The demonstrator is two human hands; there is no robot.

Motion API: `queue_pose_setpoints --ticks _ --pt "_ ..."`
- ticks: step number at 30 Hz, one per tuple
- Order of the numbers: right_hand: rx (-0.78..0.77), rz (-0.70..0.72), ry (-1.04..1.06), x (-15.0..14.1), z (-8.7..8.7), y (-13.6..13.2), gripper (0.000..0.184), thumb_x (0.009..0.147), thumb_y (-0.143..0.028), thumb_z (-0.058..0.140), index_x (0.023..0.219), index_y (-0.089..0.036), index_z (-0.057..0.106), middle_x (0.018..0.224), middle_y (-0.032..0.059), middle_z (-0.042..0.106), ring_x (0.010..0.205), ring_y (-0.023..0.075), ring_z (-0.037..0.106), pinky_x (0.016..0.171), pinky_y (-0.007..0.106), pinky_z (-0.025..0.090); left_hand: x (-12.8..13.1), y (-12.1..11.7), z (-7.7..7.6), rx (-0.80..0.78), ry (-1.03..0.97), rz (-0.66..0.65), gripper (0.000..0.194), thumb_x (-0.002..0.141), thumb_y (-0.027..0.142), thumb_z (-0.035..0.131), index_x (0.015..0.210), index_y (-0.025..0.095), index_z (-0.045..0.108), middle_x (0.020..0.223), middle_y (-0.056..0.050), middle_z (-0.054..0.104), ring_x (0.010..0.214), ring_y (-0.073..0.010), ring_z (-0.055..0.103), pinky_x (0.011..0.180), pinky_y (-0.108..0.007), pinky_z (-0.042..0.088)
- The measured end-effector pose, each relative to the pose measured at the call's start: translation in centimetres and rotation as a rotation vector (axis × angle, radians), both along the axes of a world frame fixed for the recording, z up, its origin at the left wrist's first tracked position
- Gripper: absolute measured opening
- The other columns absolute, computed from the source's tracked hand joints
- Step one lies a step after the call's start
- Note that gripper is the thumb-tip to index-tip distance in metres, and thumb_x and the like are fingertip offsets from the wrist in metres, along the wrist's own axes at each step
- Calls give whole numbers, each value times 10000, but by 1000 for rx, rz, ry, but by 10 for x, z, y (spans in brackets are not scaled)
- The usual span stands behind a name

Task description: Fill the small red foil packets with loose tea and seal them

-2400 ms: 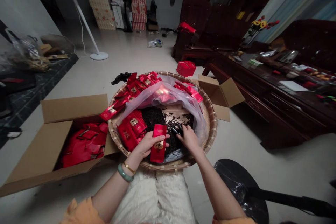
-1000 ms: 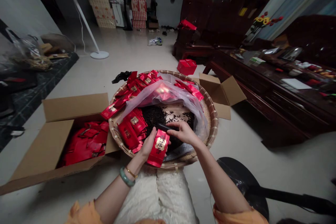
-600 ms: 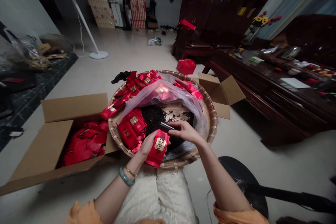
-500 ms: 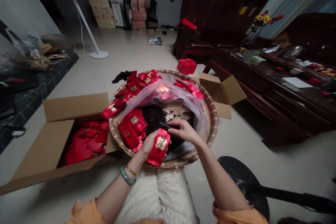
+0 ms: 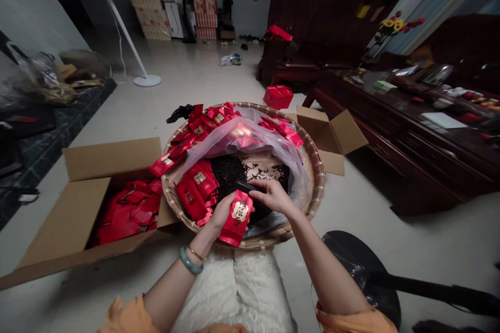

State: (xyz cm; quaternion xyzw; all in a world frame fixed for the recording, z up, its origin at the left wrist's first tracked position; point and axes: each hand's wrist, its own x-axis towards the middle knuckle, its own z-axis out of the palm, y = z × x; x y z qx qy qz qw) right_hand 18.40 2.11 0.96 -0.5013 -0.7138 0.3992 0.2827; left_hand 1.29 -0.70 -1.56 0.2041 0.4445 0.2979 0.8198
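My left hand point(image 5: 223, 213) is closed around a red tea packet point(image 5: 236, 221) with a gold label, tilted over the near side of a round bamboo tray point(image 5: 321, 187). My right hand point(image 5: 275, 196) grips a slim black tool point(image 5: 247, 186) just above the packet's upper end; its kind is unclear. Dark loose tea leaves point(image 5: 228, 170) lie behind both hands in an opened clear plastic bag point(image 5: 300, 177). A stack of flat red packets point(image 5: 200, 183) rests left of the leaves, and more red packets point(image 5: 207, 124) are heaped along the tray's far left side.
At left an open cardboard box point(image 5: 84, 208) holds many red packets. Another open box point(image 5: 318, 138) stands behind the tray's right side. A black round base with a pole point(image 5: 359, 265) is at lower right, a dark wooden table point(image 5: 371, 130) farther right. A white fan point(image 5: 147, 80) stands back left.
Very little differs. Both hands keep their hold, with the packet and the black tool shifted only slightly.
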Motion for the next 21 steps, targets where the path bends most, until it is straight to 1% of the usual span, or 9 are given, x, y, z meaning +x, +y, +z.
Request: queue_pose_setpoints --ticks 8,21 --pt "-4 -9 13 -1 -3 0 272 748 -248 626 1007 -203 694 988 29 715 943 248 639 855 354 458 -3 0 -6 0 -47 -5 510 882 486 350 833 67 637 732 -141 690 481 -180 610 420 -304 512" --pt "-14 -42 23 -2 -5 -1 288 742 -263 629 1015 -195 690 1008 45 710 954 245 639 860 367 463 -2 0 -4 -22 -16 -3 521 897 465 305 824 65 633 719 -141 686 471 -183 600 417 -322 508"
